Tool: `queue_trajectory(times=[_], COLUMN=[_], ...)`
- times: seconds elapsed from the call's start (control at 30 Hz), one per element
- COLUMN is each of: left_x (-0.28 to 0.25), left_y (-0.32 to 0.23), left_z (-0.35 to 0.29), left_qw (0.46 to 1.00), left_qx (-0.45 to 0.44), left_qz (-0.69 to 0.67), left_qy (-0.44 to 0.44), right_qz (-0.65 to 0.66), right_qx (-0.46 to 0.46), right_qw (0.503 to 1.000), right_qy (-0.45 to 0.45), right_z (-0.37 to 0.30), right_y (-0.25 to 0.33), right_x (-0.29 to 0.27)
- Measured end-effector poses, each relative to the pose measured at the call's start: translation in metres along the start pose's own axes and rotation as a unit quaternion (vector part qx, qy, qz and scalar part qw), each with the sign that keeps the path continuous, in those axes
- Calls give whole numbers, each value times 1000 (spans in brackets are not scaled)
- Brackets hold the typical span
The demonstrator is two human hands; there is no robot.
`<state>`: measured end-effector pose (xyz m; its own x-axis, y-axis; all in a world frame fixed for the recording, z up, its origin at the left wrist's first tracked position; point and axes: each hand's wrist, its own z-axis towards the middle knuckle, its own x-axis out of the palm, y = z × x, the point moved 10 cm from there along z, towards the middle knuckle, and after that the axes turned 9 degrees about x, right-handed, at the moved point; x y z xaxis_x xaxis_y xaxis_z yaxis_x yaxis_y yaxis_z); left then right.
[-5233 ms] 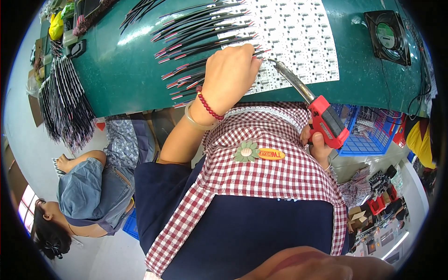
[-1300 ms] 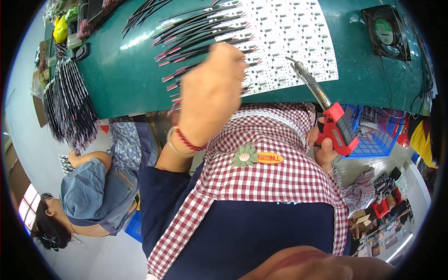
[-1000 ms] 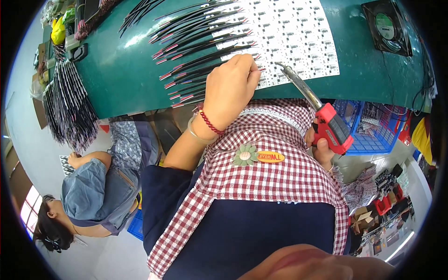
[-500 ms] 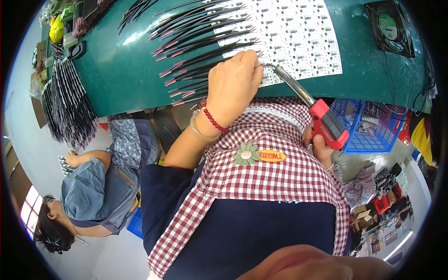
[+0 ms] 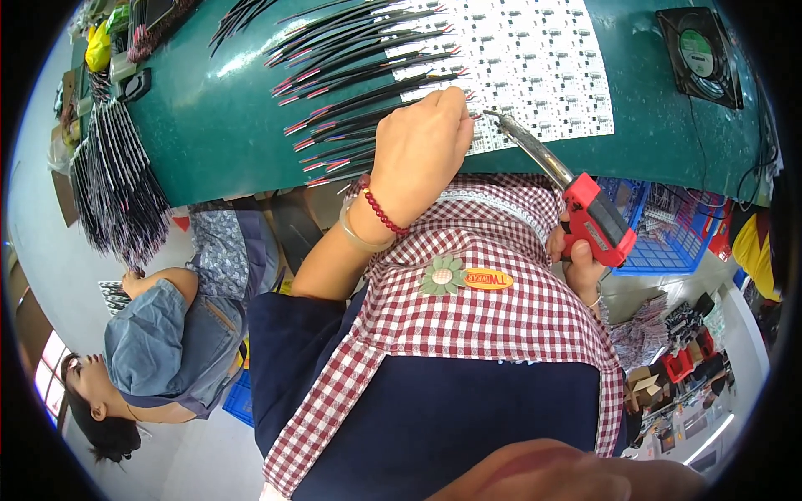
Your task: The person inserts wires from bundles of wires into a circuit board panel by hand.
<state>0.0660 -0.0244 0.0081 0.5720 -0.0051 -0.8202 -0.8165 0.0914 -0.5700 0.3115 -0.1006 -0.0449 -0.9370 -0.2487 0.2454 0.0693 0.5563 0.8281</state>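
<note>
My left hand (image 5: pixel 422 138) is closed in a pinch over the near left edge of a white circuit board sheet (image 5: pixel 543 75). A thin wire (image 5: pixel 476 116) pokes out past its fingertips; the rest is hidden under the hand. My right hand (image 5: pixel 582 265) grips the red and black handle of a soldering iron (image 5: pixel 597 221). The iron's bent tip is just right of the wire end, over the sheet, with a small gap between them. Several black cables (image 5: pixel 351 71) with bared coloured ends lie in rows, their right ends overlapping the sheet's left side.
A green table (image 5: pixel 217 125) carries the work. At its far right stands a black fan (image 5: pixel 700 58). A thick bundle of cables (image 5: pixel 121 184) hangs over the left edge, near a seated person (image 5: pixel 167 334). Below the table's right side is a blue crate (image 5: pixel 660 230).
The soldering iron has shifted slightly right, and its tip has come away from the wire end. My left hand has barely moved. The person at left has turned their head.
</note>
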Motion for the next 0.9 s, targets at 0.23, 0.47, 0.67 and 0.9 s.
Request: queue_trajectory(times=[0.23,0.47,0.67,0.9], left_x=[-1,1,-3,-1], left_y=[0,1,-9,-9], left_z=[2,1,6,7], left_qw=[1000,1000,997,996], left_qx=[1,-5,41,63], left_qz=[-3,9,58,53], left_qy=[8,16,32,39], right_qz=[-19,11,2,-45], right_qx=[1,1,3,17], right_qw=[1000,1000,1000,999], right_qy=[6,-26,-16,10], right_z=[2,4,-2,-4], right_y=[2,10,3,-5], right_x=[4,-1,-2,2])
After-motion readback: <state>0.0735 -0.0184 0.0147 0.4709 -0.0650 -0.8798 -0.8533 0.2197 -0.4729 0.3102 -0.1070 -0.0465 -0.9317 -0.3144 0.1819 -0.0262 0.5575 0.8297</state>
